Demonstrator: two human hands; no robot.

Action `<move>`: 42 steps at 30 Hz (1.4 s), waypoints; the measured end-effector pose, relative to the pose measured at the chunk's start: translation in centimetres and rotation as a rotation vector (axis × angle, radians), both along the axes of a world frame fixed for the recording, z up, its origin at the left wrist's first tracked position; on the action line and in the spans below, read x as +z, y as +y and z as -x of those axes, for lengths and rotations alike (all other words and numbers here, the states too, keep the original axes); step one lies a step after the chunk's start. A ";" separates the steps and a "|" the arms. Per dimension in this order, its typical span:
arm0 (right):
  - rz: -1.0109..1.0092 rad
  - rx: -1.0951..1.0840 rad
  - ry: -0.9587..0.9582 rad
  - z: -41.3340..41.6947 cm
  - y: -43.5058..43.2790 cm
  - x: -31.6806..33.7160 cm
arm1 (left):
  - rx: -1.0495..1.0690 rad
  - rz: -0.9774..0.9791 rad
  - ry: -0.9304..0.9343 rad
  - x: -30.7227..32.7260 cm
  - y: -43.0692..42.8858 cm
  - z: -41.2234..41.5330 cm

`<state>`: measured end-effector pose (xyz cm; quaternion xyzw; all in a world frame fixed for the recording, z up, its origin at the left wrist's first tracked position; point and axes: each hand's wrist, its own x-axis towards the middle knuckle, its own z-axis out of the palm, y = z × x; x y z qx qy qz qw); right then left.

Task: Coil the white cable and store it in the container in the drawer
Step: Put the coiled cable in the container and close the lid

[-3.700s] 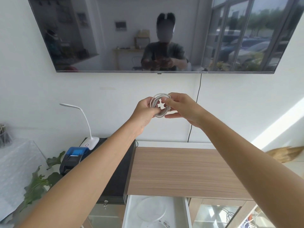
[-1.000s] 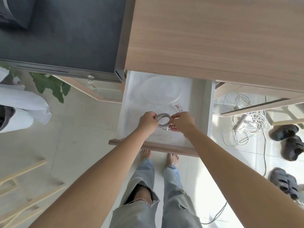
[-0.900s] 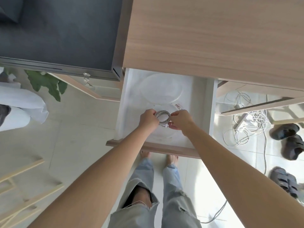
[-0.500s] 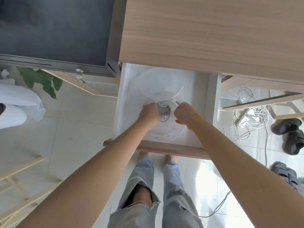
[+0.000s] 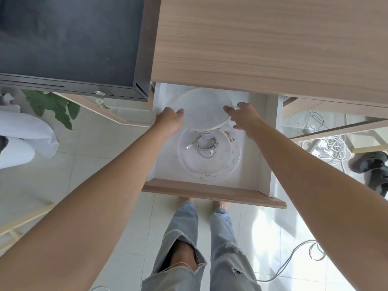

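The coiled white cable [image 5: 206, 146] lies loose on the bottom of the round clear plastic container [image 5: 209, 156], its two plug ends sticking out of the coil, and neither hand touches it. The container sits in the open white drawer [image 5: 265, 143] with a wooden front edge, pulled out from under the light wood-grain desk top [image 5: 270, 43].

Just behind the container, the round translucent white lid [image 5: 204, 109] overlaps the container's far rim and hides that part of it. The left hand [image 5: 170, 119] grips the lid's left edge, fingers curled against it. The right hand [image 5: 243, 116] has its fingers on the lid's right edge; how firmly they close on it cannot be told. Whether the lid is lifted or resting on the drawer floor is unclear.

Left of the desk top is a dark grey flat-topped unit [image 5: 69, 45], cut off by the picture's top and left edges. Below it hang green plant leaves [image 5: 52, 106] beside a white cloth [image 5: 25, 135]. To the right, on the tiled floor, lies a tangle of white wires [image 5: 327, 143] with a power strip, partly hidden by a wooden shelf edge, and dark sandals [image 5: 373, 169] run off the right border. The person's pale ripped jeans [image 5: 201, 248] and bare toes show below the drawer front
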<state>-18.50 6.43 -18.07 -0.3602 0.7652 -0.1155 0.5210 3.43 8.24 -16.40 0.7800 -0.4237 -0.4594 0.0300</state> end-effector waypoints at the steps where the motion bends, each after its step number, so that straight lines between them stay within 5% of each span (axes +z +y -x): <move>1: 0.006 -0.007 -0.017 0.1 0.0 -0.1 | 0.078 0.023 0.066 -0.2 0.0 -0.2; 8: 0.101 -0.073 -0.049 1.9 3.5 2.7 | 0.247 0.033 0.294 2.2 3.7 -0.6; 13: -0.012 -0.060 0.005 2.5 9.2 3.3 | -0.013 0.040 -0.033 1.7 8.6 0.1; 23: -0.118 -0.196 -0.081 3.1 10.3 2.1 | 0.210 0.050 0.082 0.5 8.6 0.8; 34: 0.006 -0.217 0.011 2.7 7.1 2.4 | -0.015 0.128 -0.199 1.3 4.7 1.8; 42: -0.004 -0.206 0.055 2.5 7.6 2.0 | -0.027 0.119 -0.239 1.7 5.3 2.0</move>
